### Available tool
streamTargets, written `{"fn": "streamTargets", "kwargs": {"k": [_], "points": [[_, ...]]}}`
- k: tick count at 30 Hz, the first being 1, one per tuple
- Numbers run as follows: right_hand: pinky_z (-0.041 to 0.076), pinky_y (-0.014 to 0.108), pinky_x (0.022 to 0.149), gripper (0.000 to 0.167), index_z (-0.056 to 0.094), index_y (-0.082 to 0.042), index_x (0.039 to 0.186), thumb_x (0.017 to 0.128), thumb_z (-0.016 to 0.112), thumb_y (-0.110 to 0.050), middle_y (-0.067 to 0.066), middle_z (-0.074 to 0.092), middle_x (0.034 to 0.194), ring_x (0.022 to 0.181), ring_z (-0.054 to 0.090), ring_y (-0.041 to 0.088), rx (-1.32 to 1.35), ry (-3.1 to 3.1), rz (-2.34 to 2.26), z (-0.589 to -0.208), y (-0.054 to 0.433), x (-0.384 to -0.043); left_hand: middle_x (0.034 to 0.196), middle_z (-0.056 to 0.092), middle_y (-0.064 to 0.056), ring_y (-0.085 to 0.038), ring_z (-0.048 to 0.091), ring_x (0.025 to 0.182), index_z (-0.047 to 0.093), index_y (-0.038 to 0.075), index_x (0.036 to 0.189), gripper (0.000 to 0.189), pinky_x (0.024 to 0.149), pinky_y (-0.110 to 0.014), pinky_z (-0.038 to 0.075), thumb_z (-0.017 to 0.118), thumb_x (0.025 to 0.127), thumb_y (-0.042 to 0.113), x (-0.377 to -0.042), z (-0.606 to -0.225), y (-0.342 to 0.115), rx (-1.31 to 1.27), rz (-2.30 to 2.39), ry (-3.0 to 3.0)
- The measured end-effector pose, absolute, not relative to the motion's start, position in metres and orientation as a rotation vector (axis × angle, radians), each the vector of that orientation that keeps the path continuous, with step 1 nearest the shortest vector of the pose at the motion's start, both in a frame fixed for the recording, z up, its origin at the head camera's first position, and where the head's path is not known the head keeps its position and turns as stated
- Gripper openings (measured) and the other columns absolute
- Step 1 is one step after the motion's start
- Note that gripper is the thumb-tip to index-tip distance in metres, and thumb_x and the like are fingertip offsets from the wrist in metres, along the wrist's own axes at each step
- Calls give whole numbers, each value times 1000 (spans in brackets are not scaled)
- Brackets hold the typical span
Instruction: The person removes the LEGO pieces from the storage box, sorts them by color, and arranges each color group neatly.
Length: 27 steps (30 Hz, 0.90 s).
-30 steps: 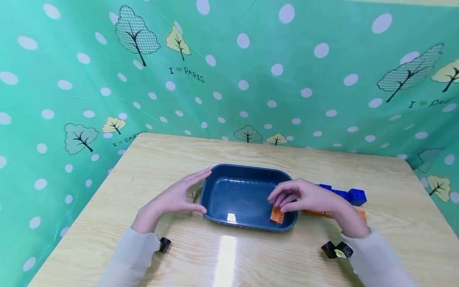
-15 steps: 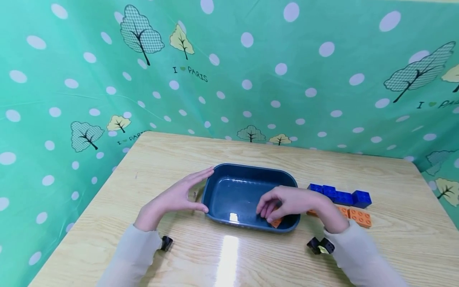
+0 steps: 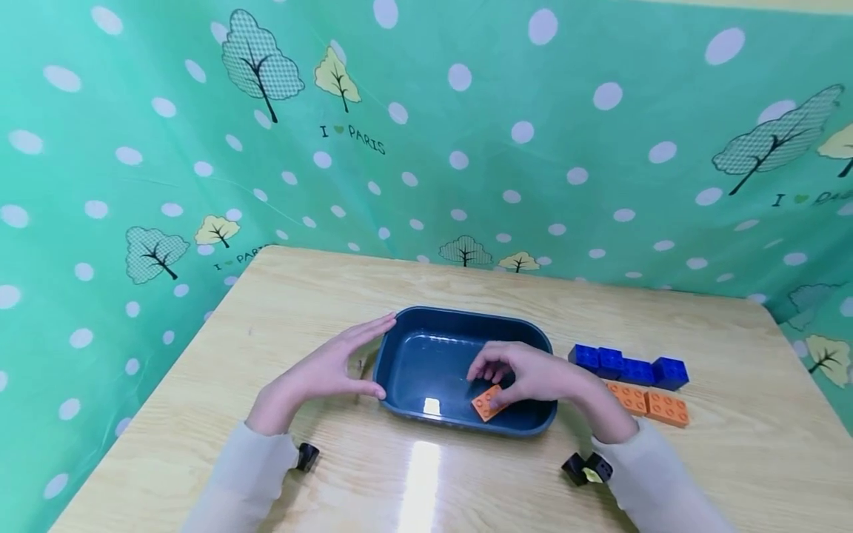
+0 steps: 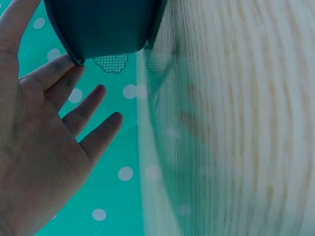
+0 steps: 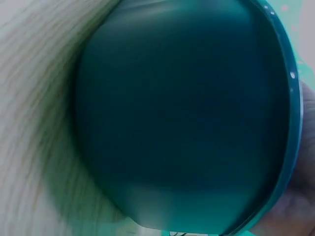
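Note:
A dark blue tub [image 3: 426, 348] stands on the table. My left hand [image 3: 326, 363] spans its left end, thumb and fingertips at the rim; in the left wrist view the fingers [image 4: 88, 110] spread out below the tub's edge. Inside the tub's right half lies an orange toy brick [image 3: 486, 406]. Over it is my right hand [image 3: 523, 374], its thumb overlapping the brick's edge and its bent fingers apart from the brick. The tub's outer wall [image 5: 182, 123] fills the right wrist view, with only part of that hand [image 5: 300, 187] showing past the rim.
Right of the tub, several blue bricks [image 3: 636, 370] stand in a row. In front of them lie orange bricks [image 3: 666, 409], the row's left end beside my right forearm. A green dotted cloth [image 3: 426, 148] hangs behind the wooden table [image 3: 320, 289].
My right hand has moved left in the tub, and the orange brick has shifted left with it. Its fingers now stand apart from the brick. The left hand stays at the rim.

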State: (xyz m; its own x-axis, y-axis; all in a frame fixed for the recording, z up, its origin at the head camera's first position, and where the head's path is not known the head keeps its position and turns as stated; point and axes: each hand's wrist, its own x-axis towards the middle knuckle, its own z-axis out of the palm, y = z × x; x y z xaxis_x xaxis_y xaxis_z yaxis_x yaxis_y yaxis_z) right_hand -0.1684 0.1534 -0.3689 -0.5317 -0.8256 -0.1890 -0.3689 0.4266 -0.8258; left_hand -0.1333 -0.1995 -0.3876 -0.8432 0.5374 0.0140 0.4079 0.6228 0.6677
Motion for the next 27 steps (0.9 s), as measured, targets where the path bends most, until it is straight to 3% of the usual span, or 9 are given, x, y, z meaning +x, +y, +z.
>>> {"fn": "streamTargets", "kwargs": {"k": [9,13,17,22,27], "points": [[44,31,84,43,61,-21,106,73,86,-9,-1,55,107,98,49,17,-921,2232,-655,-366,150,-167,166,25,-2,-35,26,152,30,18,158,106,118,-63,29,87,72,43,-132,-385,-197,792,1042,2653],[42,26,75,43,59,-21,103,72,84,-5,-3,54,99,89,48,14,-875,2245,-626,-369,147,-165,166,25,-2,-36,26,152,30,18,158,106,118,-64,29,87,72,41,-131,-385,-195,793,1047,2649],[46,21,69,34,62,-17,98,75,85,-10,-4,58,92,81,52,12,-872,2273,-731,-374,143,-166,167,24,-2,-36,26,152,29,18,158,106,118,-64,29,87,73,42,-130,-385,-194,796,1043,2641],[57,19,76,27,68,-11,103,81,83,-13,1,66,99,86,62,10,-897,2309,-950,-378,135,-166,167,24,0,-35,26,152,30,20,158,107,118,-64,29,87,71,44,-129,-385,-196,767,1030,2660],[59,27,88,31,69,-14,113,84,76,-3,4,67,114,100,64,14,-937,2329,-1099,-375,134,-160,167,24,1,-34,26,152,29,21,158,108,119,-62,29,85,71,49,-132,-383,-197,779,972,2678]]}}
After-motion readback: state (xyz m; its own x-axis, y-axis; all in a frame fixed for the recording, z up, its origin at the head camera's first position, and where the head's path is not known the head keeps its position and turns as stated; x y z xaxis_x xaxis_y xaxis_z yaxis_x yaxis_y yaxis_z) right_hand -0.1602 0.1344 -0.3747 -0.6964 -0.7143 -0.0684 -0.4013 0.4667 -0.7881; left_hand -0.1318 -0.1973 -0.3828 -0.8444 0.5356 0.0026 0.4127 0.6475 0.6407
